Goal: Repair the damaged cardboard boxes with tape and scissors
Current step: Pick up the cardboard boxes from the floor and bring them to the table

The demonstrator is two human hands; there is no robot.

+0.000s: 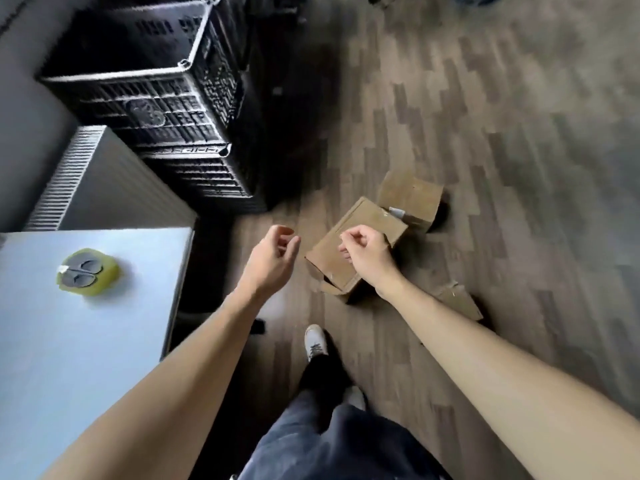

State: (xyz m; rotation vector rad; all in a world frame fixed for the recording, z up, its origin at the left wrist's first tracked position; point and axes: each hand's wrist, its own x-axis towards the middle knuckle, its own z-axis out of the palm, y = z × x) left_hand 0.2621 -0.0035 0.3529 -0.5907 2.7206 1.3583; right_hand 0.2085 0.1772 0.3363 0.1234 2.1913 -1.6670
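I see the wood-pattern floor point(485, 133) filling most of the view, blurred by motion. At the lower left stands a pale blue table point(69, 341), and behind it a white radiator point(86, 181) against the wall. Two black plastic crates point(156, 98) are stacked at the upper left. On the floor ahead lie two cardboard boxes touching each other: the nearer box point(346, 251) has a loose flap hanging at its near end, and the farther box point(410, 197) sits just behind it with a strip of pale tape on it. A torn cardboard piece point(460, 301) lies near them on the right. My left hand point(273, 258) hangs in the air over the floor, fingers loosely curled and holding nothing. My right hand point(367, 251) is above the nearer box with its fingers curled in; whether it pinches anything I cannot tell. The yellowish tape roll point(90, 271) rests on the table with the grey-handled scissors point(81, 271) lying on top of it. One white shoe point(316, 341) steps forward below the hands
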